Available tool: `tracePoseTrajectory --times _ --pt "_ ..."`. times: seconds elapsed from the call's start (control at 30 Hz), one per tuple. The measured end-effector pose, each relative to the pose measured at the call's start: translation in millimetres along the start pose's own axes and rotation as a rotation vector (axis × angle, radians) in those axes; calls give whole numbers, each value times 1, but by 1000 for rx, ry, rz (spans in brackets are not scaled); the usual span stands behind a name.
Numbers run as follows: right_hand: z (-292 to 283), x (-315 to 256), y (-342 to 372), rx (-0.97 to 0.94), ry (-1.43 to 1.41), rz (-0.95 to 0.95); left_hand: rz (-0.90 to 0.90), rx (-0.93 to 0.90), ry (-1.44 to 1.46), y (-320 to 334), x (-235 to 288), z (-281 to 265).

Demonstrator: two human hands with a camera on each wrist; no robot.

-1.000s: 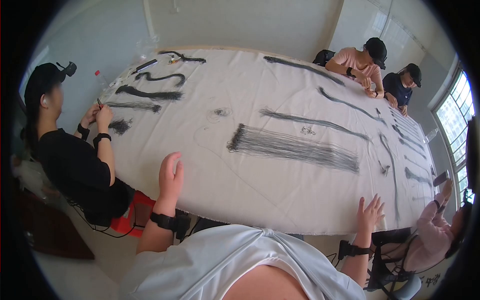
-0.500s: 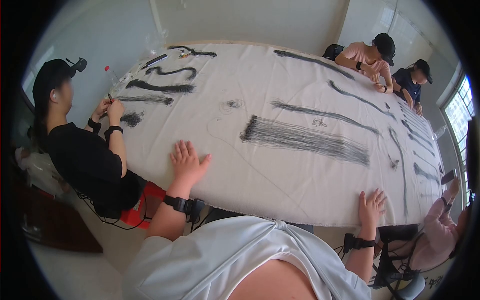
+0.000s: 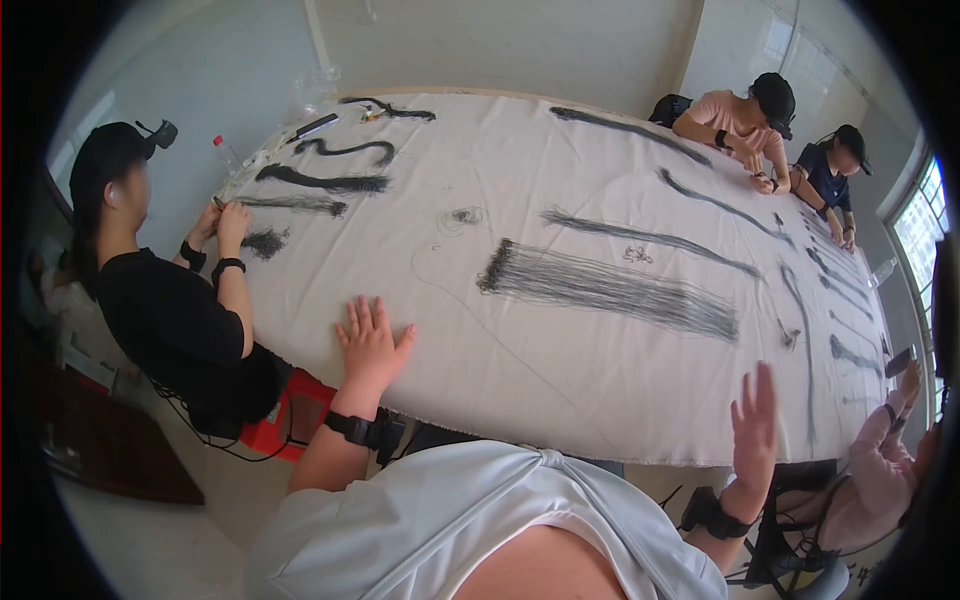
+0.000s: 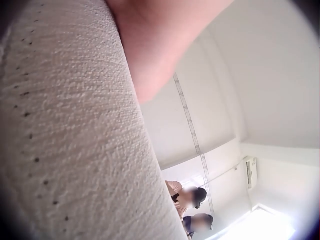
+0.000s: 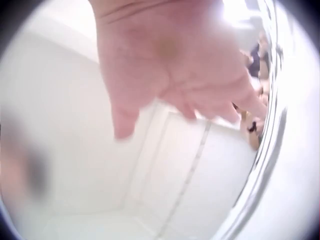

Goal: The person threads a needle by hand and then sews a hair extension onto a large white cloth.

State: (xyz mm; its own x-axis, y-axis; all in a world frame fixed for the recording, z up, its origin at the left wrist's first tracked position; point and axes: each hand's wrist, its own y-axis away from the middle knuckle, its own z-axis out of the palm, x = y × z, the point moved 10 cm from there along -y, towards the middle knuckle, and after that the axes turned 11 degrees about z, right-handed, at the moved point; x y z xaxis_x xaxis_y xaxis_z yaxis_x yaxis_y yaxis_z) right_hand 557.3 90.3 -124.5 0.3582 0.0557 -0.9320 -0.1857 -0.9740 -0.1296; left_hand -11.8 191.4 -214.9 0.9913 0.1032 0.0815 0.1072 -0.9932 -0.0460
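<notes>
In the head view, a wide band of fine black strands slants towards the cream cloth-covered bench's near right corner, nearer your raised right hand than your spread left hand. Left wrist: fingers hidden; right wrist: grip spread, empty.

The pale, wrinkled cloth over the surface looks matt and coarsely woven; the dark, fine-stranded bundle looks fibrous, the clear, red-capped bottle glossy plastic.
</notes>
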Motion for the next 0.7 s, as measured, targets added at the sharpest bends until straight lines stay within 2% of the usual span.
tracePoseTrajectory --times 0.07,0.1,0.13,0.17,0.2,0.3,0.33,0.37,0.4,0.43,0.47,0.5,0.53,0.6,0.67,0.7 --pt "-52 4 8 439 -590 -9 -7 2 6 2 1 -1" --pt "-49 -6 15 571 -451 -52 -9 4 7 3 -1 -1" --pt "-11 -20 9 284 -561 -53 -6 12 16 1 1 0" --pt "52 -56 17 -326 -739 -69 -12 10 19 0 2 0" --pt "96 -87 54 -942 -873 -74 -13 3 19 1 1 1" --pt "60 -69 16 -558 -627 -207 -52 -43 72 -2 4 -5" --pt "13 -26 -20 66 -697 36 -76 -62 97 -1 4 -9" --pt "-12 29 -23 388 -830 169 -10 23 202 1 19 -28" --pt "-26 57 -14 706 -953 299 116 15 537 0 43 -40" --pt "-3 23 -34 275 -759 147 239 1 874 0 68 -57" --pt "53 -45 -29 -149 -538 6 359 -16 1210 2 93 -73" --pt "116 -100 -1 -565 -300 -120 351 -184 1502 6 121 -71" --pt "165 -124 35 -972 -51 -244 336 -362 1783 10 151 -72" --pt "158 -112 -11 -641 -300 -152 334 -754 1985 24 199 -63" --pt "145 -69 -60 -303 -527 -64 333 -765 1935 22 221 -54" --pt "142 -58 -64 -241 -645 -10 334 -770 1916 22 229 -49"
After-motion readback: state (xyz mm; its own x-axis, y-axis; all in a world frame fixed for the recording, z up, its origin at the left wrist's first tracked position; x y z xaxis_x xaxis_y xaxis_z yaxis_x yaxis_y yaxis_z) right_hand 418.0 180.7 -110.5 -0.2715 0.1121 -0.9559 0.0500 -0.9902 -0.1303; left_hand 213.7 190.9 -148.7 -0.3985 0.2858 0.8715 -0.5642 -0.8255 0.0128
